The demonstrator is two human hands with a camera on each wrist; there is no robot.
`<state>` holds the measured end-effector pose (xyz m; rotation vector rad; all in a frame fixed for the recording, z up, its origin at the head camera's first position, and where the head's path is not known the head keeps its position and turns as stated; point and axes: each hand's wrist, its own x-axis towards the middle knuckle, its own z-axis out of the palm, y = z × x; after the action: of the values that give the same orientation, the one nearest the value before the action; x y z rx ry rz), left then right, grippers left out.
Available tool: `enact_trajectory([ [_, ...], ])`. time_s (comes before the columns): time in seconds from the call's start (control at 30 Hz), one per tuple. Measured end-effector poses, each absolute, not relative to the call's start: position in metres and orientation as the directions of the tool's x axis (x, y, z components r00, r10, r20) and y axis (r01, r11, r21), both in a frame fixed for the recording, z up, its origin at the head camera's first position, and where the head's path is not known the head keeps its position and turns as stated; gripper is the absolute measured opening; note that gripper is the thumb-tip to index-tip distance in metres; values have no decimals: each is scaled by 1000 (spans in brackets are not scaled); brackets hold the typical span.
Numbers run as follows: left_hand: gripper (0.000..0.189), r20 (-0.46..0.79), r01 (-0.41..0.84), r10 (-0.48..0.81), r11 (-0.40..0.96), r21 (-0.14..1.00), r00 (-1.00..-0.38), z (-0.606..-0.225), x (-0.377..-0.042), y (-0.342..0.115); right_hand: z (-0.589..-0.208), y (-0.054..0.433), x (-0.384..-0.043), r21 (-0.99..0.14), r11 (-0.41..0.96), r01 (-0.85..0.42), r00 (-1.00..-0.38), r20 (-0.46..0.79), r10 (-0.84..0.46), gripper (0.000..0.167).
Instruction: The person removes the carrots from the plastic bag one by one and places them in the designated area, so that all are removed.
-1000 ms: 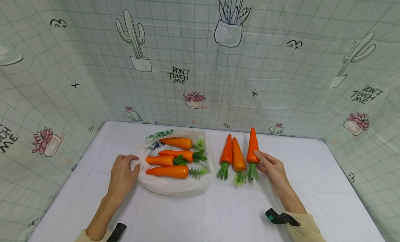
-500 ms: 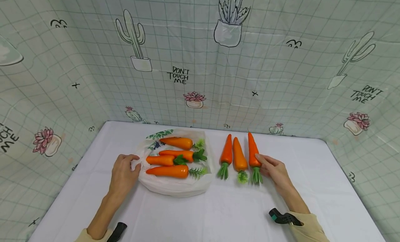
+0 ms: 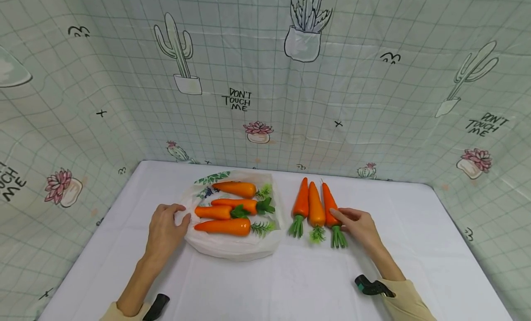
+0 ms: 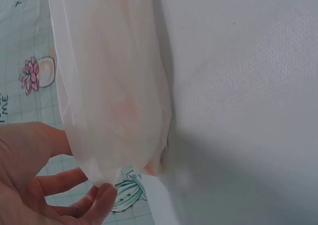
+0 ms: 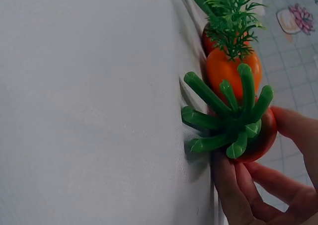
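My left hand (image 3: 163, 231) pinches the left edge of a white plastic bag (image 3: 232, 254) between thumb and fingers; the left wrist view shows the bag's thin side (image 4: 109, 86) bulging beside the hand. Several orange carrots (image 3: 226, 227) with green tops lie inside it, tips pointing left. To the right of the bag, my right hand (image 3: 360, 226) holds a carrot (image 3: 327, 199) by its thick end, thumb on one side and fingers on the other. Its stubby green stems (image 5: 233, 123) fan out in the right wrist view. The held carrot leans alongside a lighter orange carrot (image 3: 315, 208).
A third carrot (image 3: 301, 201) lies left of the lighter one, all tips toward the back. A white cloth (image 3: 290, 284) covers the table. Behind it and at both sides hangs a checked curtain (image 3: 269, 72) printed with cacti.
My right hand has drawn the held carrot toward me and then left, tilting its tip leftward against the lighter carrot, which shifted slightly. The left hand and the bag have stayed in place.
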<state>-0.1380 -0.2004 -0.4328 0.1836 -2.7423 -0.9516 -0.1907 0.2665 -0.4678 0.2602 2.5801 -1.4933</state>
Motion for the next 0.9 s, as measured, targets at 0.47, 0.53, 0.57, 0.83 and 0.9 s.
enact_trajectory([
  [0.47,41,161,-75,-220,782,619,-962,-428,-148,-201,-464,263,-195,-776,619,117,-992,-122,34,63],
  [0.53,44,147,-84,-222,779,622,-964,-427,-151,-200,-462,262,-195,-751,653,96,-995,-97,35,61],
  [0.57,45,141,-88,-222,777,623,-965,-426,-152,-200,-460,261,-195,-743,664,85,-996,-83,34,59],
  [0.83,42,125,-66,-187,770,635,-974,-421,-162,-200,-448,251,-195,-725,688,-9,-1000,11,-1,44],
  [0.9,34,133,-44,-164,776,630,-977,-421,-164,-200,-447,248,-196,-724,689,-26,-1000,26,-11,42],
])
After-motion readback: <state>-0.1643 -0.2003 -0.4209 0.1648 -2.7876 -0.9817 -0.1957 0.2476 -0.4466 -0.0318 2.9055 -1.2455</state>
